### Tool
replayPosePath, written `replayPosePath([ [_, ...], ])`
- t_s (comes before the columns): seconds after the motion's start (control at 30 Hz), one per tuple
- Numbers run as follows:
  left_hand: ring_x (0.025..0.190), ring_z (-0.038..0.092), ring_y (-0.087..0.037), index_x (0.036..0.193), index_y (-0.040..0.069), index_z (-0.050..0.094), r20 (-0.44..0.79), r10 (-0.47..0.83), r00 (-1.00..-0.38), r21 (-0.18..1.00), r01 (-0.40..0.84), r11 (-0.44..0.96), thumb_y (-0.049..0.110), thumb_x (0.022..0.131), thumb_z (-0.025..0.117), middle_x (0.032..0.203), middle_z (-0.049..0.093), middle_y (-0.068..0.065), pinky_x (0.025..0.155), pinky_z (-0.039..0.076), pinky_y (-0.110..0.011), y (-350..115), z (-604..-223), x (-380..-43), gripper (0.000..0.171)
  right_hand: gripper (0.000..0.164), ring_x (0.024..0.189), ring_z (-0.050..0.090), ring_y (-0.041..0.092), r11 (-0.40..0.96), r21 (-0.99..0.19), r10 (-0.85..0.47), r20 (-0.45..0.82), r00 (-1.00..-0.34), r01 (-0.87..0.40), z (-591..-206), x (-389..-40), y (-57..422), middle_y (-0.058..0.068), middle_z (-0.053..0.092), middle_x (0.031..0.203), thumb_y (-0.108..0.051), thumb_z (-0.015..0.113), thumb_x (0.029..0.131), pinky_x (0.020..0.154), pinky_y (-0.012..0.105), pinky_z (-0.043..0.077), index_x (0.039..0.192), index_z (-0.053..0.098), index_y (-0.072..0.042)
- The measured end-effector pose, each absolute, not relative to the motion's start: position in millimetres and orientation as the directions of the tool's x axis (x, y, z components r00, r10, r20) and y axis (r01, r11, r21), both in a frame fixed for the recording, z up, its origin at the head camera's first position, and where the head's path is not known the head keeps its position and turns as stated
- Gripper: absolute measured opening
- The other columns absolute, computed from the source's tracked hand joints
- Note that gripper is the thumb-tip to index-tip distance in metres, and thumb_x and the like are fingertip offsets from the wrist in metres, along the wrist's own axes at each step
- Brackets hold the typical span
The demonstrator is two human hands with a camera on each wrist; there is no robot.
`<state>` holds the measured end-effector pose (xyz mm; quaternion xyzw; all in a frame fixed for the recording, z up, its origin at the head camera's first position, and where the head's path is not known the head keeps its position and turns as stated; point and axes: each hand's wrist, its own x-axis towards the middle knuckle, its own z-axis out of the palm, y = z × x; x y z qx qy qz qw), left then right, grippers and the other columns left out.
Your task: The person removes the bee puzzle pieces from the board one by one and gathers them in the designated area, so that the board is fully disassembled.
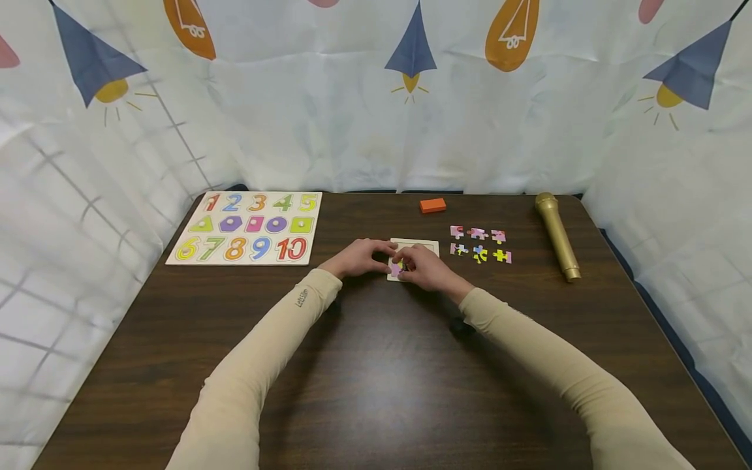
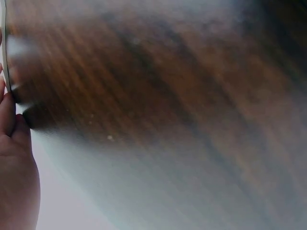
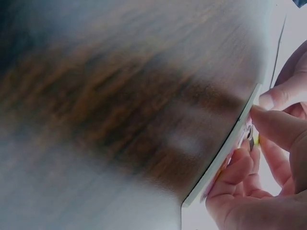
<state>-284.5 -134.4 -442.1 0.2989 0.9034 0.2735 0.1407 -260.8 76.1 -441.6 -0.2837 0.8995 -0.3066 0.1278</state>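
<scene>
A small pale puzzle board [image 1: 431,246] lies on the dark table between the two hands. Pink and purple printing [image 1: 396,269] shows in its lower left part. At the board's left edge, my left hand [image 1: 364,256] holds it with bent fingers and thumb; only part of that hand appears in the left wrist view. My right hand [image 1: 427,266] reaches over the board, fingers curled, pinching a small jigsaw piece [image 3: 251,138] that stands tilted above the surface. The fingers hide most of the piece and much of the board. In the right wrist view both hands' fingertips are close together.
Several loose jigsaw pieces [image 1: 479,253] lie in two rows right of the board. Behind is an orange block [image 1: 433,205]. A gold microphone [image 1: 558,238] lies farther right, and a number-and-shape board [image 1: 243,228] at the back left. Printed curtains [image 1: 352,130] surround the table.
</scene>
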Motion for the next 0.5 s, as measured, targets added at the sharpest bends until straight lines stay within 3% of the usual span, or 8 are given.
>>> replayPosePath([
  [0.5, 0.137, 0.042, -0.026, 0.126, 0.009, 0.067, -0.086, 0.62, -0.78, 0.583, 0.465, 0.666, 0.022, 0.088, 0.074, 0.145, 0.05, -0.007, 0.112, 0.032, -0.042, -134.8, -441.9, -284.1, 0.041, 0.028, 0.095, 0.048, 0.024, 0.651, -0.616, -0.6, -0.059, -0.798, -0.444, -441.4, -261.5, 77.1, 0.01, 0.056, 0.101, -0.013, 0.072, 0.089, 0.08, 0.037, 0.044, 0.115, 0.064, -0.007],
])
